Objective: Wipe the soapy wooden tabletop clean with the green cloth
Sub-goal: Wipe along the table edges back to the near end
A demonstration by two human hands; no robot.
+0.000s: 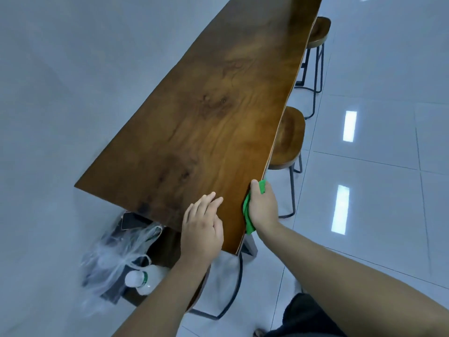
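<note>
Glossy wooden tabletop [218, 105]; right hand [263, 206] bunches green cloth [249, 215] against near edge, left hand [202, 227] flat, fingers straight; cloth soft, limp, best gripped wadded

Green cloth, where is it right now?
In the head view, the green cloth sits against the right edge of the wooden tabletop near its close corner, gripped by the right hand, with the left hand resting flat on the top beside it.

Your right hand [263, 205] grips the green cloth [249, 215] against the tabletop's [218, 105] right edge; your left hand [202, 224] rests flat near the corner.
</note>
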